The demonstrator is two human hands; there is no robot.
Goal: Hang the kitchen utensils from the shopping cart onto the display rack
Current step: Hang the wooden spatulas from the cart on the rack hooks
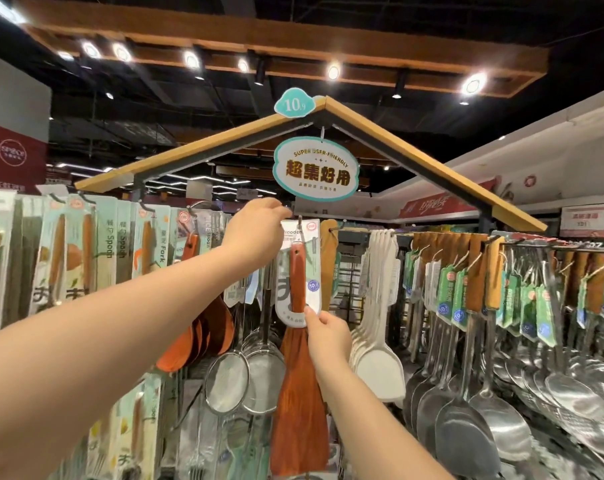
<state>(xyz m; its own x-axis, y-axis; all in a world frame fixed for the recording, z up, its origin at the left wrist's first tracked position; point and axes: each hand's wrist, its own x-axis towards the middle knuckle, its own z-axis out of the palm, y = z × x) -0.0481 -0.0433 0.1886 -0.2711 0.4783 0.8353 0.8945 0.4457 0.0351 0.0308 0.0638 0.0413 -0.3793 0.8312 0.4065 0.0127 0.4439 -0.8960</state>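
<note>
A reddish-brown wooden spatula (pixel 298 393) on a white-and-green card hangs upright in front of the display rack (pixel 359 231). My left hand (pixel 255 230) pinches the top of the card by a metal hook (pixel 300 221) on the rack. My right hand (pixel 328 332) pinches the card's lower right edge, beside the spatula's handle. The shopping cart is out of view.
Packaged wooden spoons and forks (pixel 85 258) hang at the left. Mesh strainers (pixel 245 379) and orange spatulas (pixel 203 334) hang below my left arm. White rice paddles (pixel 376 327) and steel turners (pixel 473 420) fill the right. An oval sign (pixel 316 169) dangles above.
</note>
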